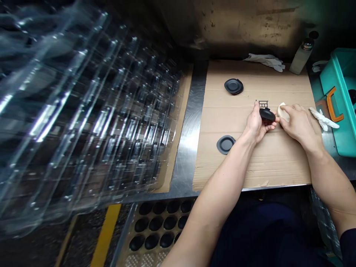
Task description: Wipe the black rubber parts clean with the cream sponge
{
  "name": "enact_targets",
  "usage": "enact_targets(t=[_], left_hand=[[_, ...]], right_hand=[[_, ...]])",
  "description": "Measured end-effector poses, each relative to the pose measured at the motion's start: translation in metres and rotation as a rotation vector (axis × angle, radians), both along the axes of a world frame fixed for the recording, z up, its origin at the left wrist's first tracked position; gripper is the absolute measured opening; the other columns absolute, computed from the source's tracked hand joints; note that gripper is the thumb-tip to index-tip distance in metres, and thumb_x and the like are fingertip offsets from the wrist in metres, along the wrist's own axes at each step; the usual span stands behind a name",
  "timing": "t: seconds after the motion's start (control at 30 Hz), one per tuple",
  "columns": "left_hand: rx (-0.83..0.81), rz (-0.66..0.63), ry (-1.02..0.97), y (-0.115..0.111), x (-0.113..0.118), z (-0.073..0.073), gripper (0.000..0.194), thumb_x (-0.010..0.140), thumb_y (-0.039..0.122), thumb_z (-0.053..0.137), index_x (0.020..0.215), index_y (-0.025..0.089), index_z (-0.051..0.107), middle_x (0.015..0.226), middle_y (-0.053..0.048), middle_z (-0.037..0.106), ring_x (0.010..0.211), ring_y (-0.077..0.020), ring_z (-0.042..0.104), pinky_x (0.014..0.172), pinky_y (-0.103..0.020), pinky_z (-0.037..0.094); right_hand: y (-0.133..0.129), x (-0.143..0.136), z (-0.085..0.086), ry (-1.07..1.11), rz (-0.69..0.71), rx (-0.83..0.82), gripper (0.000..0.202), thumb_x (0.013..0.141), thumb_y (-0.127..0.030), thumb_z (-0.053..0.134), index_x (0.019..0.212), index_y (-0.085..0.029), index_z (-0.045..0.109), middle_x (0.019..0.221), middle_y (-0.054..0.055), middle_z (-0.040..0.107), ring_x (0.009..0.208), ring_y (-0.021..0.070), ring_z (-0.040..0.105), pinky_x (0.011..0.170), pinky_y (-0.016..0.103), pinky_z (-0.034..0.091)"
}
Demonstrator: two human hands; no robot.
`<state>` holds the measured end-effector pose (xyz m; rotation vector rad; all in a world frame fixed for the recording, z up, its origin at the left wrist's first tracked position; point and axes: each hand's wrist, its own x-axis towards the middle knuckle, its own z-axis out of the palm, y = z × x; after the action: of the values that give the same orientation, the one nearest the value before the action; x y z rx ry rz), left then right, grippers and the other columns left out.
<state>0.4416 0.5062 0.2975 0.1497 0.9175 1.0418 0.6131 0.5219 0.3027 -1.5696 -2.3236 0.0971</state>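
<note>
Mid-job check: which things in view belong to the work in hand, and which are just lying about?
In the work:
black part, held in the left hand
cream pad, in the right hand
cardboard sheet, beneath both

Probably just lying about:
white glove, beside the teal bin
bottle, at the back

Cardboard (213, 115) lies open between the black stack (233, 86) and grey disc (226, 144); clear trays (97, 126) bar the left.

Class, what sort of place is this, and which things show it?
Probably a factory workstation: clear plastic trays, a cardboard-covered metal bench, and rows of dark parts below.
</note>
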Motion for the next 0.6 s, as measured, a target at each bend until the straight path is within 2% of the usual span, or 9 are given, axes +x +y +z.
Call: enact_targets(t=[0.07,0.13,0.23,0.3,0.37,0.5,0.6], left_hand=[[0.06,0.061,-0.013,-0.002,0.003,-0.002,0.065,0.105,0.065,0.037,0.122,0.01,0.068,0.083,-0.011,0.076,0.064,-0.0148,0.069,0.063,-0.023,0.056],[0.146,0.13,-0.044,-0.004,0.008,-0.004,0.049,0.109,0.052,0.04,0.132,0.016,0.064,0.099,-0.009,0.078,0.081,-0.0151,0.074,0.081,-0.027,0.059],[0.23,0.168,-0.161,-0.005,0.011,-0.009,0.038,0.111,0.035,0.039,0.14,0.02,0.058,0.121,-0.009,0.075,0.107,-0.0167,0.074,0.103,-0.034,0.055],[0.252,0.157,-0.231,-0.005,0.011,-0.012,0.04,0.111,0.035,0.037,0.14,0.019,0.058,0.13,-0.011,0.073,0.119,-0.0198,0.07,0.112,-0.038,0.05],[0.265,0.146,-0.252,-0.005,0.011,-0.015,0.041,0.111,0.037,0.035,0.138,0.019,0.061,0.133,-0.011,0.071,0.127,-0.0222,0.067,0.117,-0.042,0.047],[0.228,0.12,-0.243,-0.003,0.011,-0.018,0.042,0.11,0.039,0.035,0.13,0.017,0.065,0.131,-0.012,0.072,0.131,-0.0244,0.064,0.119,-0.043,0.046],[0.243,0.133,-0.232,-0.002,0.011,-0.019,0.036,0.108,0.031,0.038,0.126,0.017,0.066,0.127,-0.01,0.074,0.131,-0.0227,0.065,0.118,-0.041,0.046]], right_hand=[[-0.001,-0.004,0.0,0.1,-0.048,0.062,0.041,0.102,-0.044,0.052,0.132,-0.021,0.067,0.115,0.016,0.068,0.109,0.0352,0.06,0.096,0.051,0.048],[-0.007,-0.013,-0.001,0.199,-0.017,0.091,0.039,0.104,-0.044,0.049,0.129,-0.021,0.068,0.113,0.014,0.069,0.105,0.032,0.061,0.095,0.048,0.049],[-0.022,-0.034,-0.007,0.233,0.136,0.067,0.038,0.107,-0.04,0.045,0.122,-0.018,0.072,0.113,0.013,0.069,0.103,0.0284,0.06,0.095,0.043,0.05],[-0.027,-0.044,-0.012,0.205,0.125,0.087,0.038,0.107,-0.037,0.045,0.124,-0.016,0.073,0.121,0.015,0.067,0.108,0.0296,0.057,0.098,0.045,0.048],[-0.028,-0.047,-0.014,0.169,0.085,0.099,0.039,0.108,-0.035,0.044,0.123,-0.015,0.073,0.122,0.017,0.066,0.109,0.0305,0.055,0.101,0.046,0.046],[-0.024,-0.042,-0.012,0.096,0.11,0.046,0.041,0.108,-0.034,0.044,0.133,-0.015,0.07,0.129,0.016,0.064,0.109,0.0299,0.053,0.103,0.044,0.043],[-0.025,-0.042,-0.01,0.057,0.026,0.035,0.042,0.108,-0.03,0.043,0.134,-0.012,0.07,0.126,0.018,0.064,0.108,0.0304,0.051,0.103,0.045,0.042]])
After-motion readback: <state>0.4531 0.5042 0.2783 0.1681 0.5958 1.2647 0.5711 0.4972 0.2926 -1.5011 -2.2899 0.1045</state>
